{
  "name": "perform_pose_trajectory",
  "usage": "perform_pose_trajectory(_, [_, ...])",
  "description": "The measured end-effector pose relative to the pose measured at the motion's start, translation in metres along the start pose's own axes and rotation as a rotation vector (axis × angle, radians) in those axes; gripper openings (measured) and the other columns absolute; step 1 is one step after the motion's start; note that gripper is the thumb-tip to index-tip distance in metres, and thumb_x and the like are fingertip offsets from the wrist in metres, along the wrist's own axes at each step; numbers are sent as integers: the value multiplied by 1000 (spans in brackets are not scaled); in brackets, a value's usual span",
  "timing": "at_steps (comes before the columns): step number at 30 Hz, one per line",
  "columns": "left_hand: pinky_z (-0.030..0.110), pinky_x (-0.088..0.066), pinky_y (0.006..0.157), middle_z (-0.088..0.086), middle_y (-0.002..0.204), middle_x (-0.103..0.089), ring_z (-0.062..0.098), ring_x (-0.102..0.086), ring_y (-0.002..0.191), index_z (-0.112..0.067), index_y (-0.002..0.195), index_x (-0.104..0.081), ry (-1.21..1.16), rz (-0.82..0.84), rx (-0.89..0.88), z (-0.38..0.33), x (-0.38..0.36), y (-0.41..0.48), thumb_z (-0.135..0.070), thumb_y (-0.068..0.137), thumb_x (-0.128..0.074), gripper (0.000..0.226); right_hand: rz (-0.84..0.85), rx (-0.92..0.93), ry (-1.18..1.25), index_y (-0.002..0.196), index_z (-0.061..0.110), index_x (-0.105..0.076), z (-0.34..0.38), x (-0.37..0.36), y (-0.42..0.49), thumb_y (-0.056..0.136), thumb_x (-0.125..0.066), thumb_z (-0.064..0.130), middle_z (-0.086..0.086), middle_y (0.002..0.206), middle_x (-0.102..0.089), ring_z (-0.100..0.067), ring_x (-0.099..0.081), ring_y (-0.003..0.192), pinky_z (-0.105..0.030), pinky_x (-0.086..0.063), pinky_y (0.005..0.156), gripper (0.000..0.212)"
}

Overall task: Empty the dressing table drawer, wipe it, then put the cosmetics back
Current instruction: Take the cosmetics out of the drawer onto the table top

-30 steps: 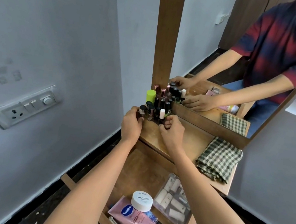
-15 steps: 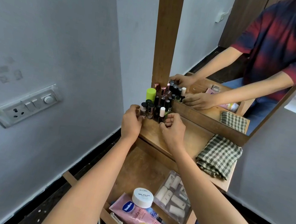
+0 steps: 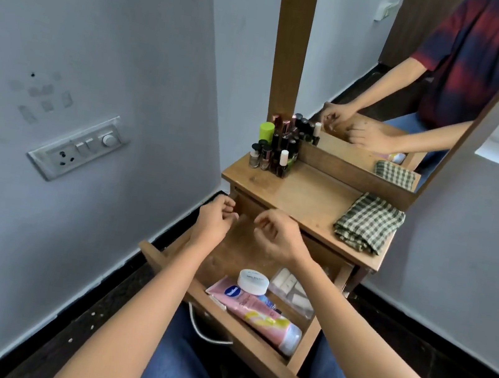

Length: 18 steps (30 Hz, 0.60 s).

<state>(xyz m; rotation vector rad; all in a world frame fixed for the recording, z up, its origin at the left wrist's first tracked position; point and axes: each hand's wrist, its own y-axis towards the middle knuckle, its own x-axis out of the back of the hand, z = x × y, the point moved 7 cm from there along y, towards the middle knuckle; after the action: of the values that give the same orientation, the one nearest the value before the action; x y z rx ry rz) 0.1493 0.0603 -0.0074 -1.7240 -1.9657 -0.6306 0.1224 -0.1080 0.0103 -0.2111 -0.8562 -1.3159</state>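
Observation:
The wooden drawer [image 3: 251, 357] is pulled out below the dressing table top [image 3: 312, 198]. Inside lie a pink lotion tube [image 3: 258, 312], a white round jar [image 3: 253, 281] and a clear bag of small bottles [image 3: 292, 290]. A cluster of nail polish bottles and lipsticks [image 3: 275, 150] stands at the top's back left corner. My left hand [image 3: 215, 219] and my right hand [image 3: 276, 235] hover over the drawer's far end, fingers loosely curled, holding nothing. A folded green checked cloth [image 3: 368, 222] lies on the top's right side.
A mirror [image 3: 405, 83] in a wooden frame stands behind the table top and reflects my arms. The grey wall on the left carries a switch and socket panel [image 3: 80, 147]. My legs in blue jeans [image 3: 180, 370] are under the drawer front, which has a metal handle [image 3: 206, 329].
Both hands have let go of the bottle cluster on the table top and drawn back toward me, now over the open drawer. The bottles stay standing in the corner.

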Motion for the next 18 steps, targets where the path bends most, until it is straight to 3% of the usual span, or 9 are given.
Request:
perform_pose_trajectory(4, [23,-47,69,-3,93,-70,11,-63,83,-18,101,-65,226,293,86,22,-9,-28,-20,84,-71,18,550,-32,-140,125,9,-55,-9,-46,-40,77,-65,14,-10,116,-56,-22,-52,105,-30,-43,91,49])
perform_pose_trajectory(7, [26,-50,77,-2,97,-70,11,-63,86,-19,102,-66,352,466,68,26,-16,-49,-21,83,-71,20,733,-125,-222,140,17,-41,-20,-55,-59,75,-65,17,-9,131,-48,-25,-44,119,-36,-37,102,70])
perform_pose_trajectory(10, [31,-51,86,-2,102,-68,14,-63,93,-19,104,-67,411,571,66,27,-24,-63,-23,83,-71,22,835,-150,-315,142,27,-37,-23,-57,-68,72,-69,29,-3,129,-46,-26,-41,116,-45,-36,103,76])
perform_pose_trajectory(18, [25,-48,83,1,114,-66,16,-61,101,-15,117,-65,524,624,-7,12,-38,-77,-22,85,-71,33,777,-218,-274,134,25,-42,-26,-50,-70,76,-73,23,-3,124,-56,-22,-50,112,-38,-44,96,66])
